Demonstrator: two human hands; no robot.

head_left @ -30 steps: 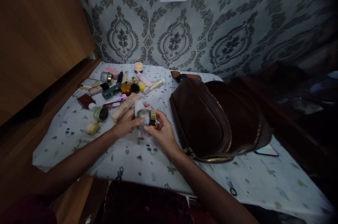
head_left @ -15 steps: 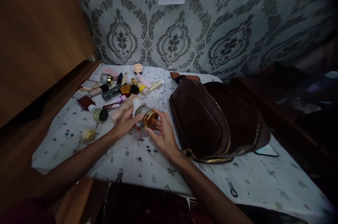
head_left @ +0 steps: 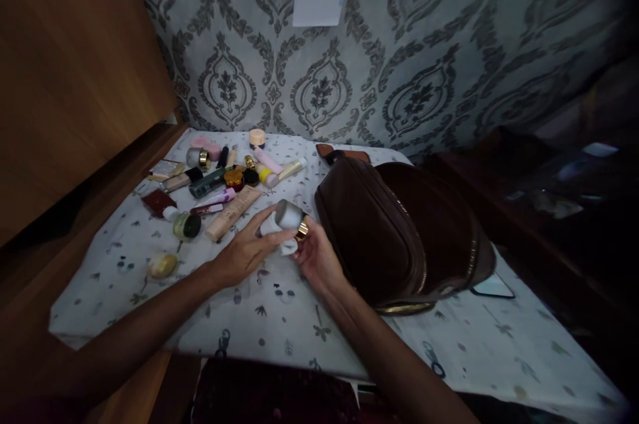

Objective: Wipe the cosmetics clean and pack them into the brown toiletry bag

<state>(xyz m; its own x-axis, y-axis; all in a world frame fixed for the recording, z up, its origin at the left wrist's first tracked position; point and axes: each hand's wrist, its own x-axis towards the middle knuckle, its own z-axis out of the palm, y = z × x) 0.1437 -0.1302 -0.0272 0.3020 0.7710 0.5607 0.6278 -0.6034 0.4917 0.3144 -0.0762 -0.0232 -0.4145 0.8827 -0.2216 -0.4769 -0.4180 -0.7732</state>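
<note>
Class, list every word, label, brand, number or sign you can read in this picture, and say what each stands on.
No text can be read with certainty.
Beige tube: faint lettering, too blurred to read.
Dark green container: any print is too small to read.
Held jar: nothing readable on the side that shows.
White sheet on the wall: no readable text.

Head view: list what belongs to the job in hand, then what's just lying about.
In use, it seems:
gold-trimmed jar
white cloth against it
left hand and right hand holding them

Lying about:
brown bag
beige tube
pink tube
black-lidded jar
dark red bottle
</note>
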